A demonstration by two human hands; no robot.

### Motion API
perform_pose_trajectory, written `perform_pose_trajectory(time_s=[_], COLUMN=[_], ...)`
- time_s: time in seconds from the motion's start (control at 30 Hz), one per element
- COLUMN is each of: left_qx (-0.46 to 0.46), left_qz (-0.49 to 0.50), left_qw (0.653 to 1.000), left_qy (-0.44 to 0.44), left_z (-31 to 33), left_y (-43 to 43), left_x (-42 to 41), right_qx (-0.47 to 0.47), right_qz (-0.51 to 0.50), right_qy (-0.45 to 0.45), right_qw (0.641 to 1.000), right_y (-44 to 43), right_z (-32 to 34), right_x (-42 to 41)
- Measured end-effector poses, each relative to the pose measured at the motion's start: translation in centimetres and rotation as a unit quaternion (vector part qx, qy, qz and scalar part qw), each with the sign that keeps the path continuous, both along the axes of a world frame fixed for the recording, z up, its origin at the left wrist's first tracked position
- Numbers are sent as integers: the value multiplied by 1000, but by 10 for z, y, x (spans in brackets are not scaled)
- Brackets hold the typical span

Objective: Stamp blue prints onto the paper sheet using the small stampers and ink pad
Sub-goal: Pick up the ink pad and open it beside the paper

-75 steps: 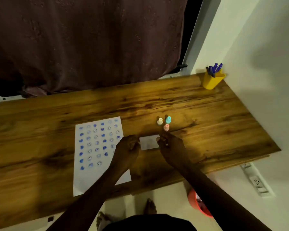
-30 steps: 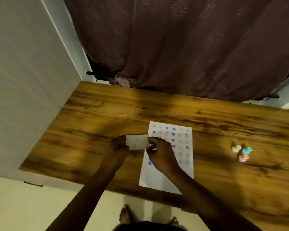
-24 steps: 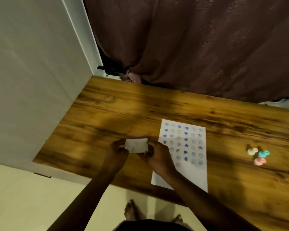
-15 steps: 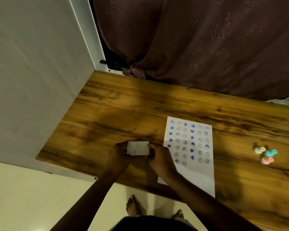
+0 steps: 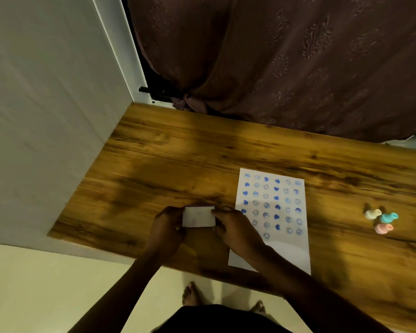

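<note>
A white paper sheet point(image 5: 273, 251) lies on the wooden table point(image 5: 168, 159), covered with rows of blue hearts and smiley prints. Left of it, a small white rectangular ink pad case point(image 5: 198, 216) is held between both hands, its lid closed. My left hand point(image 5: 167, 227) grips its left end and my right hand point(image 5: 235, 230) grips its right end; the right forearm crosses the sheet's lower left corner. Three small stampers stand together to the right of the sheet: cream point(image 5: 372, 214), teal point(image 5: 389, 217) and pink point(image 5: 383, 228).
A white wall panel point(image 5: 46, 116) borders the table's left edge. A dark maroon curtain point(image 5: 286, 63) hangs behind the table. The table's near edge runs just below my hands, with the floor and bare feet point(image 5: 192, 294) beneath.
Both hands carried the ink pad case from right of the sheet to its left side. The view swung left, so the yellow pen holder left the frame.
</note>
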State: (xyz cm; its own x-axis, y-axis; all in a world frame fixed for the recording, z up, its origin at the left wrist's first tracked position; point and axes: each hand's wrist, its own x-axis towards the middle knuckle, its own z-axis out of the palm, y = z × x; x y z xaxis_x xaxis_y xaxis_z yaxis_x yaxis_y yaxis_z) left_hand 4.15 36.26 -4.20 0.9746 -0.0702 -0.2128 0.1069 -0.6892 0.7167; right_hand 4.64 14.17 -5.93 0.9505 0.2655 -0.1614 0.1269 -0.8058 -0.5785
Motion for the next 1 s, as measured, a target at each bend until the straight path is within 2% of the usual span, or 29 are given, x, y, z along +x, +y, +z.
perform_pose_trajectory(time_s=[0.17,0.3,0.53,0.67,0.87,1.0], left_qx=[23,36,-1,23,11,21], left_qz=[-31,-41,-1,3,15,22], left_qw=[999,998,999,999,1000,998], left_qy=[-18,-36,-36,-38,-23,-50], left_z=[5,8,15,21,15,9], left_y=[3,8,11,9,5,6], left_x=[5,8,21,29,33,33], right_qx=[-29,-12,55,83,94,96], right_qz=[48,59,40,12,-35,-63], right_qy=[-27,-30,-24,-35,-22,-20], right_qw=[998,998,997,996,995,993], right_y=[-7,-13,-13,-10,-2,3], right_z=[11,15,23,28,18,11], right_x=[6,12,26,36,51,55])
